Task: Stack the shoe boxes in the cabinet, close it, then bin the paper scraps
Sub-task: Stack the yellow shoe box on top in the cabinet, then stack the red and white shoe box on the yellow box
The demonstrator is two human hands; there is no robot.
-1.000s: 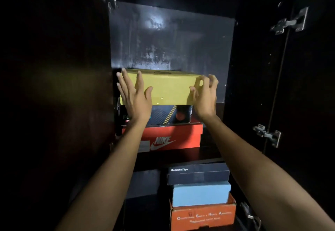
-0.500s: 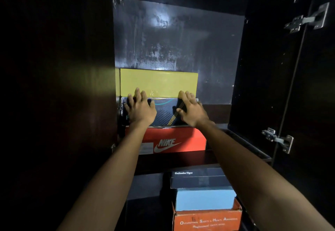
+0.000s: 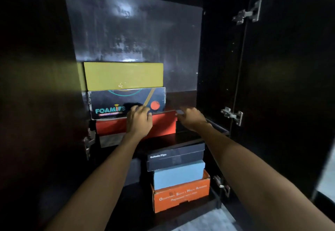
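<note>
Inside the open dark cabinet (image 3: 134, 31), three shoe boxes stand stacked on the upper shelf: a yellow box (image 3: 123, 75) on top, a dark Foamies box (image 3: 108, 103) under it, and a red box (image 3: 163, 124) at the bottom. My left hand (image 3: 139, 121) lies against the red box's front, fingers bent at its top edge. My right hand (image 3: 192, 119) touches the red box's upper right corner with fingers stretched out. Neither hand holds anything. On the lower shelf sit a black box (image 3: 175, 155), a light blue box (image 3: 179, 175) and an orange box (image 3: 181, 194), stacked.
The left door (image 3: 36, 103) and the right door (image 3: 290, 85) stand open, with metal hinges (image 3: 248, 14) on the right side panel. There is bare shelf to the right of the upper stack. Grey floor (image 3: 208, 220) shows at the bottom.
Both hands have come down from the yellow box, past the Foamies box, to the red box. The yellow box now sits pushed back on the stack.
</note>
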